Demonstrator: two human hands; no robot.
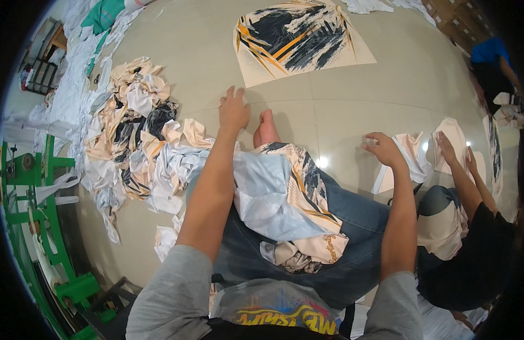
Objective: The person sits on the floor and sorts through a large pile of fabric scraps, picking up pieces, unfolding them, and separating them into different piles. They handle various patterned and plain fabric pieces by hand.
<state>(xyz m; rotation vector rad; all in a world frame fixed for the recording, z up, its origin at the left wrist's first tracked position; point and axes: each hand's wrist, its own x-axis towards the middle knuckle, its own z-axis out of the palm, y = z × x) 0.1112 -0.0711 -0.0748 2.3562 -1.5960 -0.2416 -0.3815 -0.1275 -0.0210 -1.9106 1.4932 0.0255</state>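
Observation:
My left hand (pixel 235 109) is over the tiled floor with its fingers spread and nothing in them. Just beyond its fingertips lies the near corner of a printed fabric panel (pixel 304 40), cream with black brush marks and orange stripes, spread flat. On the right, my right hand (pixel 386 149) is empty too, thumb and fingers apart, beside a white and cream fabric piece (pixel 410 157) on the floor. Across my lap rests a bunched piece of printed fabric (pixel 266 191), its pale blue-grey back side showing, with a crumpled piece (pixel 302 257) below it.
A heap of fabric offcuts (pixel 134 127) covers the floor at left, with long white scraps (pixel 66 89) behind. Green machine frame (pixel 45 212) stands at the left edge. Close on my right, a co-worker's hands (pixel 448 148) touch a cream panel (pixel 451 127). Another person (pixel 491 63) is farther off.

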